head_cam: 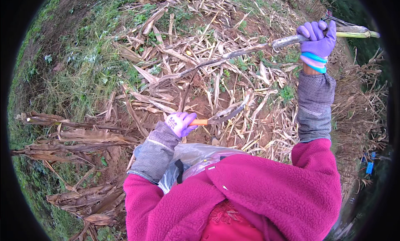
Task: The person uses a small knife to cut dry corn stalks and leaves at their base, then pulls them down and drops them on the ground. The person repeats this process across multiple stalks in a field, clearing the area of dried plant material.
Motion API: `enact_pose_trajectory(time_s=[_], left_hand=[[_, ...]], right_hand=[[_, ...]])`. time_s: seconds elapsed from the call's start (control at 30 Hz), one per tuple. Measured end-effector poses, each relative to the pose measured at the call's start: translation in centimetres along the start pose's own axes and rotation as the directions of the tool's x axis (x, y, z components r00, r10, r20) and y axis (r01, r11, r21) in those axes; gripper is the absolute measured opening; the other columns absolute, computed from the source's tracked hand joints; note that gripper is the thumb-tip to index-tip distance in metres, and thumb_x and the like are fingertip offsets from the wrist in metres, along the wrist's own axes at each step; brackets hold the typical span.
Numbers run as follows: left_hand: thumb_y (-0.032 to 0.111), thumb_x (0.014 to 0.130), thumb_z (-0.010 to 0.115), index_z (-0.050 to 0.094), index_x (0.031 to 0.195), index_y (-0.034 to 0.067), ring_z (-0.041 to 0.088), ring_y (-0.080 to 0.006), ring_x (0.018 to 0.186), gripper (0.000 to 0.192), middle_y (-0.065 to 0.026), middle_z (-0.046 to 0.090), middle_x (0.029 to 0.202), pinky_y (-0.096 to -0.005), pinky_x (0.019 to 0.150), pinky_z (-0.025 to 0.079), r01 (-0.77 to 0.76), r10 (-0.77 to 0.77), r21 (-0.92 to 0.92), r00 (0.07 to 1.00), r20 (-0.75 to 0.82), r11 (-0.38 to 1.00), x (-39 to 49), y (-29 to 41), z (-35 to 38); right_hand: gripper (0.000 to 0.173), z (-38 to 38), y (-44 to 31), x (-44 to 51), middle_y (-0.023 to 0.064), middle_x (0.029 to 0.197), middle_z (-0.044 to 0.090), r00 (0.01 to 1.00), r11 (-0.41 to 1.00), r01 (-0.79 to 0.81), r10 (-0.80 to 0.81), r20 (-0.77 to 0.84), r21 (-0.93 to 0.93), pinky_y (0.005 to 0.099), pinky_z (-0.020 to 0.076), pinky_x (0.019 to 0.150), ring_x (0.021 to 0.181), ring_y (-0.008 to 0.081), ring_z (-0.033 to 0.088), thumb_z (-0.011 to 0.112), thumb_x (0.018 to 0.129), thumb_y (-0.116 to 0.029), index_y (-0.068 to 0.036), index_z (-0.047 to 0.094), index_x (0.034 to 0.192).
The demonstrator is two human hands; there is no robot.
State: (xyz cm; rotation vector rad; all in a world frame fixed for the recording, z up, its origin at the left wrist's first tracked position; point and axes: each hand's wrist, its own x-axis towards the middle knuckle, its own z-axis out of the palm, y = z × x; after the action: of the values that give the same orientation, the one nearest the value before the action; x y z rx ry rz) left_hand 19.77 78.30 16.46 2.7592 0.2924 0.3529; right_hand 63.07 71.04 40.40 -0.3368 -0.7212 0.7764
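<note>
My left hand (180, 124), in a purple and white work glove, grips the orange handle of a sickle (224, 118) in front of my waist. The curved blade points right, with its tip bent up. At the upper right, my raised right hand (317, 38), in a purple glove, is closed around a long dry maize stalk (240, 52). Grey and withered along most of its length, the stalk slants down to the left across the view. Its end beyond my hand is green. Whether its lower end touches the ground litter is unclear.
Dry maize leaves and stalks (215, 50) litter the reddish soil. Brown leaf bundles (93, 138) lie at the left, near green grass (90, 75). Standing dry stalks (359, 110) line the right, with a small blue object (369, 167) beyond. Clear plastic sheeting (200, 152) covers my waist.
</note>
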Motion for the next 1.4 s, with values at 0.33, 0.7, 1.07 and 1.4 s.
enact_pose_trajectory(time_s=[0.33, 0.7, 1.07, 1.4], left_hand=[[0.051, 0.092, 0.040, 0.059, 0.108, 0.009, 0.061, -0.0369, 0.094, 0.049, -0.0201, 0.064, 0.099, -0.0473, 0.079, 0.046, 0.908, -0.904, 0.256, 0.227, 0.363, 0.331, -8.7, -7.2, -0.9], [0.032, 0.092, 0.054, 0.054, 0.110, -0.001, 0.048, -0.0075, 0.063, 0.038, 0.0023, 0.054, 0.074, -0.0232, 0.063, 0.043, 0.171, -0.615, -0.767, 0.713, -0.337, 0.619, 3.7, -0.7, -3.7], [0.027, 0.090, 0.058, 0.059, 0.100, 0.003, 0.049, -0.0091, 0.061, 0.026, 0.0009, 0.054, 0.070, -0.0256, 0.059, 0.044, 0.432, -0.803, -0.851, 0.596, 0.020, 0.299, 7.8, 2.1, 6.2], [0.017, 0.086, 0.058, 0.060, 0.103, -0.002, 0.059, -0.0208, 0.087, 0.026, -0.0124, 0.061, 0.096, -0.0342, 0.082, 0.046, 0.273, -0.675, -0.660, 0.554, -0.487, 0.700, 6.6, -0.7, 4.1]], right_hand=[[0.037, -1.5, -6.2, 1.1, -0.0074, 0.048, 0.024, 0.997, 0.998, 0.057, -0.057, -0.058, 0.006, 0.0274, 0.0280, 0.049, 0.043, 0.0086, 0.023, 0.047, 0.093, -0.039, -0.011, 0.046, 0.069], [0.040, -1.7, -1.6, -0.3, -0.0067, 0.047, 0.022, 0.979, 0.993, 0.090, -0.103, -0.176, -0.081, 0.0275, 0.0286, 0.048, 0.042, 0.0086, 0.021, 0.048, 0.093, -0.043, -0.012, 0.049, 0.067], [0.044, 0.2, 1.0, -3.1, -0.0079, 0.045, 0.020, 0.990, 0.992, 0.098, -0.105, -0.089, -0.084, 0.0266, 0.0248, 0.040, 0.038, 0.0070, 0.021, 0.043, 0.095, -0.044, -0.012, 0.052, 0.066], [0.049, 2.7, 4.7, -8.6, -0.0078, 0.046, 0.025, 0.973, 0.994, -0.010, -0.015, 0.230, 0.107, 0.0258, 0.0281, 0.039, 0.038, 0.0066, 0.025, 0.030, 0.100, -0.040, -0.008, 0.047, 0.067]])
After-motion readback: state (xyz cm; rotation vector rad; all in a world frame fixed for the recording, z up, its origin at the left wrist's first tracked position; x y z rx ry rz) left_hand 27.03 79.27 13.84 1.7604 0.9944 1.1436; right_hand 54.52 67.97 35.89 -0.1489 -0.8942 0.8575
